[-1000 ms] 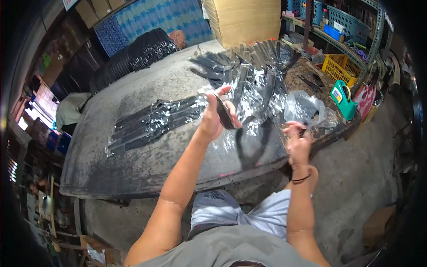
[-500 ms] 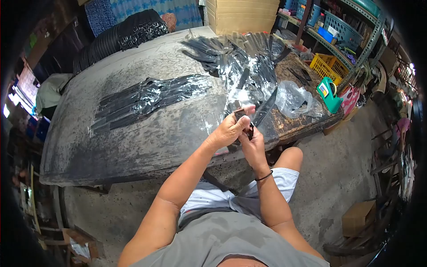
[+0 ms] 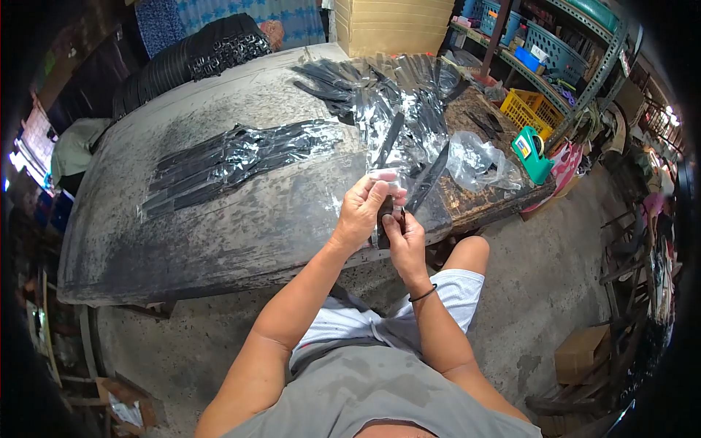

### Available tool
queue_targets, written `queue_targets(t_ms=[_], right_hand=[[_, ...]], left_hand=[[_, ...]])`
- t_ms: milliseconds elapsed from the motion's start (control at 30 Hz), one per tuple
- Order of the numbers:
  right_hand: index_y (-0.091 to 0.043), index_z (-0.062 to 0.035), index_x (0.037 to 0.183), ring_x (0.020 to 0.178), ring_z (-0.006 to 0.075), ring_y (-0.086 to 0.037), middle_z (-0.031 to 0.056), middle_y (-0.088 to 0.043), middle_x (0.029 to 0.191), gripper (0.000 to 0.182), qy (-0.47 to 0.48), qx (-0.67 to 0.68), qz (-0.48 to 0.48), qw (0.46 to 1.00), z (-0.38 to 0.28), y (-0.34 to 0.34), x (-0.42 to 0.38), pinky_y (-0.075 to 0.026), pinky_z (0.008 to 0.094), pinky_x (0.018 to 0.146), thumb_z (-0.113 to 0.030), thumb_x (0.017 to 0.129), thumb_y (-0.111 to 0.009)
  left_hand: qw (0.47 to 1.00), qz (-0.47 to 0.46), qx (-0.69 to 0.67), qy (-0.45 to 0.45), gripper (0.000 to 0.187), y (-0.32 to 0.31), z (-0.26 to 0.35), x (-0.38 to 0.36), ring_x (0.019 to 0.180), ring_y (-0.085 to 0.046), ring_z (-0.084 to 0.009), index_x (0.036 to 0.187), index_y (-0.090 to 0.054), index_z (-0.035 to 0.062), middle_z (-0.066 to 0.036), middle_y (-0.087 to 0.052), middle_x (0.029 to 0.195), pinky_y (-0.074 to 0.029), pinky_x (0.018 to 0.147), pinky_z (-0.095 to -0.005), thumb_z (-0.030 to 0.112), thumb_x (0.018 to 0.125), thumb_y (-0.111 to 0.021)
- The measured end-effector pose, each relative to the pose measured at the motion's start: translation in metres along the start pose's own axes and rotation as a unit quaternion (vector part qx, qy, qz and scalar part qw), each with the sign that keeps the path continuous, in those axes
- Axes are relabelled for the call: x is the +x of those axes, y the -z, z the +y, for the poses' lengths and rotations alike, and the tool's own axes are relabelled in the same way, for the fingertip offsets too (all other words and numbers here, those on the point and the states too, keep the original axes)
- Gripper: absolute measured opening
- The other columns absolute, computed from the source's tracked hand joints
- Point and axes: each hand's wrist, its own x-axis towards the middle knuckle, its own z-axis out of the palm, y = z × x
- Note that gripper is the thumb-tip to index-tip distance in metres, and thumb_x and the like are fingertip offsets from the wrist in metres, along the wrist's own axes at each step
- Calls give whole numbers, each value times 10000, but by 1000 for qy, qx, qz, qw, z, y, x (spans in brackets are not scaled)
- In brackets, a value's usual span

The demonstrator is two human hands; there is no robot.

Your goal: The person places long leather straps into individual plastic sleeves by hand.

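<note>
At the table's front edge, my two hands are close together. My left hand (image 3: 359,212) is closed, its fingertips partly behind clear plastic (image 3: 398,197). Just to the right and lower, my right hand (image 3: 407,244) pinches a dark strip (image 3: 384,228) that hangs between both hands. Fingers hide much of the strip and its far end. Beyond my hands lies a pile of black strips in clear plastic (image 3: 401,102), with one loose strip (image 3: 429,179) slanting toward me. To the left, a flat bundle of black strips in clear plastic (image 3: 241,164) rests on the table.
The worn table (image 3: 182,255) spans the front. Right of the pile sit a crumpled clear bag (image 3: 478,160), a green device (image 3: 533,155) and a yellow crate (image 3: 531,111). A roll of black straps (image 3: 197,58) and a cardboard box (image 3: 394,29) stand behind. Metal shelving (image 3: 577,69) rises at right.
My hands have turned and drawn slightly apart, the left moving a little left. Clear plastic now shows at the left fingertips, and the dark strip hangs lower. The view has shifted slightly.
</note>
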Motion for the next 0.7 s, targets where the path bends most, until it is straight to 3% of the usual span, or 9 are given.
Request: queue_targets(t_ms=[133,267,333,467,500,700], right_hand=[[-588,-28,934,724,17,-430,-68,-521,805,104,21,19,4,1000,4,0,-1,-374,185,634,-127,949,-563],[-589,-27,935,710,10,-421,-74,-515,796,111,31,87,7,996,1,-1,1,-365,180,625,-128,957,-550],[-591,-29,932,714,6,-420,-77,-512,796,110,18,59,-2,998,-7,2,-4,-363,178,625,-127,958,-548],[-596,-36,919,723,-1,-418,-84,-503,796,121,16,51,-24,998,-4,4,-4,-353,170,624,-143,958,-555],[-588,-18,849,657,26,-431,-55,-515,727,124,22,87,-5,996,-3,2,0,-383,215,572,-114,924,-567],[-584,-23,859,705,31,-453,-29,-541,798,97,9,82,-29,996,3,8,7,-400,216,604,-100,915,-565]], left_hand=[[1000,9,12,-17,263,-3,-13,-5,902,-626,-154,1191,-510,-14,-125,-650,1016,-524,778,-275,114,963,-526],[999,12,26,-34,247,-6,-21,-10,948,-626,-172,1190,-524,0,-122,-652,1027,-515,831,-301,111,970,-507],[999,18,25,-12,274,-8,-12,-11,977,-618,-168,1227,-498,7,-121,-646,1045,-501,859,-298,105,971,-501],[999,-1,32,-19,301,-6,-6,-9,958,-609,-149,1255,-477,7,-125,-635,1054,-513,825,-275,109,973,-502],[1000,-3,18,-16,296,-7,-4,-9,974,-614,-164,1255,-481,15,-131,-642,1053,-507,849,-293,132,983,-485],[999,4,-25,30,286,-4,-2,-7,962,-623,-164,1207,-525,21,-119,-654,1036,-496,874,-311,207,994,-482]])
